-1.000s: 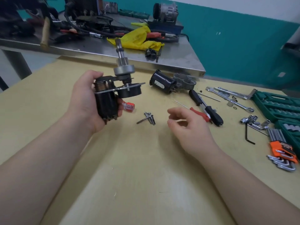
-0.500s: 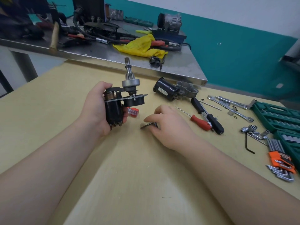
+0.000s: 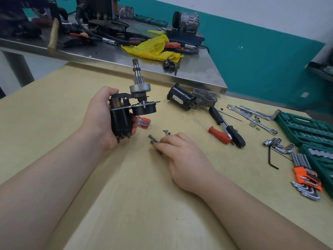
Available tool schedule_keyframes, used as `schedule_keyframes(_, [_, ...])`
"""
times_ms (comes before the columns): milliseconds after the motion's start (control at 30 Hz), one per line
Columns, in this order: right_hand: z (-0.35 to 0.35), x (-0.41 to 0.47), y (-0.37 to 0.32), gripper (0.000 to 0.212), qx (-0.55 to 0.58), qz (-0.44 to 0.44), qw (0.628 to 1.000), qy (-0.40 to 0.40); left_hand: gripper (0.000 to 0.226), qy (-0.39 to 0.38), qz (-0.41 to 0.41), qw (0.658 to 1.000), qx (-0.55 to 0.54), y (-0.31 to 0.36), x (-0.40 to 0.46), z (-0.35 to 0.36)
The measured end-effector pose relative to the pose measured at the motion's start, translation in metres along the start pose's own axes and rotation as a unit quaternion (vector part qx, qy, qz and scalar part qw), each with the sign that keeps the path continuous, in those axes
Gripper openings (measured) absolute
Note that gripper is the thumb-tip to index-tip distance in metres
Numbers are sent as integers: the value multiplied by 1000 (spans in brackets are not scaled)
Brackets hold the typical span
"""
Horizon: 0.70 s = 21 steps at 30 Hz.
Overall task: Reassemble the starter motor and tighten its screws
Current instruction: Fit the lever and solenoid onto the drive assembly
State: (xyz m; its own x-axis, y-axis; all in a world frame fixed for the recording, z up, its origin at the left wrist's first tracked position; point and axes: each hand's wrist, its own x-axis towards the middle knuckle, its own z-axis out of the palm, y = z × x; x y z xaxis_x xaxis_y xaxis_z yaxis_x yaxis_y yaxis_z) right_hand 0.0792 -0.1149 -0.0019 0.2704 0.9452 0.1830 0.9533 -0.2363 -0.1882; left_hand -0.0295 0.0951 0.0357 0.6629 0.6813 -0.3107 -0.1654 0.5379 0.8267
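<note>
Starter motor sub-assembly, black solenoid body with steel plate and grey pinion shaft (image 3: 132, 107): held upright above the tan wooden tabletop (image 3: 126, 204) by the left hand (image 3: 103, 117), fingers wrapped round the solenoid, same as 1 s ago. Change: right hand (image 3: 177, 151), hovering open 1 s ago, dropped onto the loose steel screws (image 3: 153, 139) and now has its fingertips closing on one; grip not fully visible, other screws lie just beside. Black cylindrical motor housing with grey aluminium nose casting (image 3: 191, 98) lies apart, unjoined. Red-handled screwdriver (image 3: 216, 131) untouched. Judgement: fetching a fastener, reassembly early, tightening not yet begun.
</note>
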Motion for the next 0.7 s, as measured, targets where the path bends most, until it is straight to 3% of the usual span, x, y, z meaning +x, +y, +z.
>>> schedule_keyframes(100, [-5, 1, 14, 39, 66, 91, 988, 106, 40, 0, 2, 1000, 2, 0, 0, 0])
schedule_keyframes(167, [-9, 2, 22, 34, 71, 127, 980, 133, 40, 2, 2, 1000, 1, 0, 0, -1])
schedule_keyframes(333, [0, 5, 22, 35, 37, 123, 991, 43, 41, 1, -2, 1000, 2, 0, 2, -1])
schedule_keyframes(600, [1, 7, 23, 32, -5, 149, 987, 63, 43, 0, -5, 1000, 5, -2, 1, 0])
schedule_keyframes(700, [-3, 12, 6, 38, 4, 111, 991, 80, 41, -4, -2, 1000, 4, -3, 1, 2])
